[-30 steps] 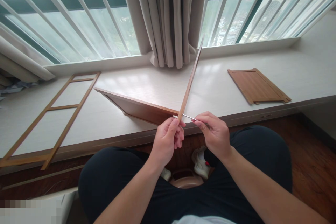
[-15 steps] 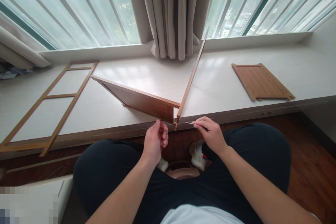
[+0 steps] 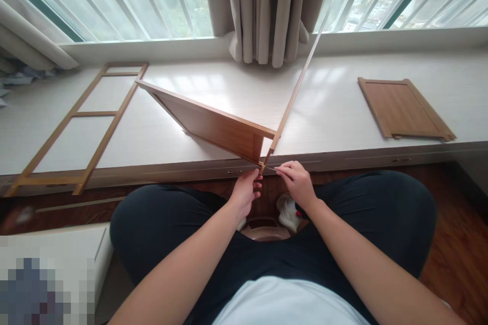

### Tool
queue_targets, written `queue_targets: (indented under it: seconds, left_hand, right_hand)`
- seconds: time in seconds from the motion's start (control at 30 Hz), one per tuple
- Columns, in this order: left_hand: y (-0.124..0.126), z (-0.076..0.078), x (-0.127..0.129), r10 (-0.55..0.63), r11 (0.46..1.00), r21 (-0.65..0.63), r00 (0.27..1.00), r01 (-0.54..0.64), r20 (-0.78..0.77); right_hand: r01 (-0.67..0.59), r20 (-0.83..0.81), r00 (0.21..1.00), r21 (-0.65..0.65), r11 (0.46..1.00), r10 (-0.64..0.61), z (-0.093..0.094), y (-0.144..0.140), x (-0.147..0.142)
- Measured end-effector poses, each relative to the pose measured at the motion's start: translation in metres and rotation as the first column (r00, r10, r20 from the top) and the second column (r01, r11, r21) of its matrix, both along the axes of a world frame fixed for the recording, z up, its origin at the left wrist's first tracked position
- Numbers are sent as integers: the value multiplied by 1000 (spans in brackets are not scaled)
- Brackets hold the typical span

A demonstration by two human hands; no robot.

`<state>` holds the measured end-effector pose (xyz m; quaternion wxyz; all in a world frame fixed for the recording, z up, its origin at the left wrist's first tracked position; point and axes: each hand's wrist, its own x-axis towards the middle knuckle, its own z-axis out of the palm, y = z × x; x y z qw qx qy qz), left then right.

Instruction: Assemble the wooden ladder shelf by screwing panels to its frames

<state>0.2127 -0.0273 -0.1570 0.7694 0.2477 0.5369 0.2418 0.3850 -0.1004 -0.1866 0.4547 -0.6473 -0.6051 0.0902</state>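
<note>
A brown wooden panel (image 3: 213, 124) stands tilted on edge on the white ledge, its right end meeting a long narrow wooden frame (image 3: 295, 91) seen edge-on. My left hand (image 3: 246, 190) pinches the frame's lower end at this corner, just past the ledge's front edge. In my right hand (image 3: 297, 180) is a thin metal rod (image 3: 270, 168), perhaps a hex key, held between thumb and fingers. Its tip points left at the corner joint; whether it sits in a hole is too small to tell.
To the left, an open wooden frame with crossbars (image 3: 97, 113) lies on the white ledge (image 3: 335, 122). A second wooden panel (image 3: 406, 107) lies flat at the right. Grey curtains (image 3: 263, 15) hang behind, and a white surface (image 3: 76, 249) is at lower left.
My left hand has moved right and now grips the frame's lower end. My right hand has brought the rod's tip to the joint. The view has shifted slightly.
</note>
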Motion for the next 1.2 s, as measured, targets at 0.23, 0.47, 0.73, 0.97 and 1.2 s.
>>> queue_targets:
  seconds: [0.23, 0.47, 0.73, 0.97, 1.2]
  left_hand:
    - [7, -8, 7, -10, 1000, 8, 999, 10, 31]
    - [10, -13, 10, -4, 1000, -1, 998, 4, 63]
    - [10, -14, 11, -3, 1000, 7, 998, 3, 60]
    - [11, -14, 11, -17, 999, 29, 998, 16, 59]
    - [11, -13, 11, -22, 999, 35, 998, 20, 60]
  right_hand:
    - [37, -10, 999, 32, 999, -37, -6, 0, -6]
    - [74, -33, 997, 57, 996, -73, -8, 1, -5]
    - [93, -96, 991, 32, 995, -89, -10, 1, -8]
    - [116, -264, 959, 15, 993, -108, -26, 0, -12]
    - [108, -213, 972, 42, 993, -96, -41, -3, -16]
